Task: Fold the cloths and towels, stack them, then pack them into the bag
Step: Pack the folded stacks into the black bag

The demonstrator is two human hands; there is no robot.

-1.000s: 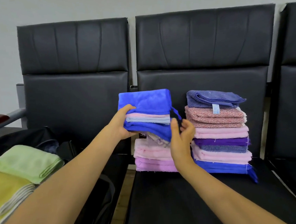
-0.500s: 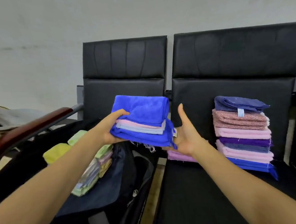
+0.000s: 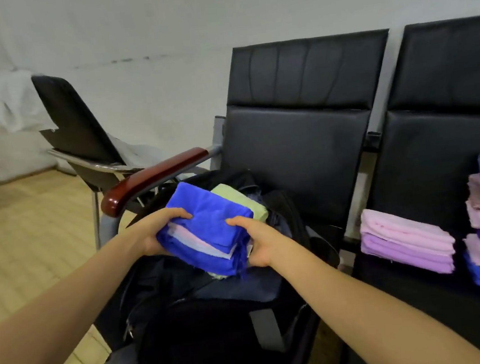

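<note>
Black seats (image 3: 303, 152) along a pale wall, head view. I held the blue bundle (image 3: 208, 231) just above the open bag (image 3: 216, 316), left hand (image 3: 156, 234) and right hand (image 3: 256, 244) each with a curled grip on opposite sides. Green towels (image 3: 240, 202) lay beneath. The armrest (image 3: 156, 178) stood close on the left, and the pink stack (image 3: 406, 242) waited well apart on the right.

Looks to me like a waiting room or office lobby; a row of joined black padded seats (image 3: 301, 134) runs across the right of the frame, with a glossy wooden armrest (image 3: 156, 177) on a metal frame; plain white wall (image 3: 158, 19) up top; pale wood-plank floor (image 3: 28, 246) at left; another black chair (image 3: 72, 124) upper left.
</note>
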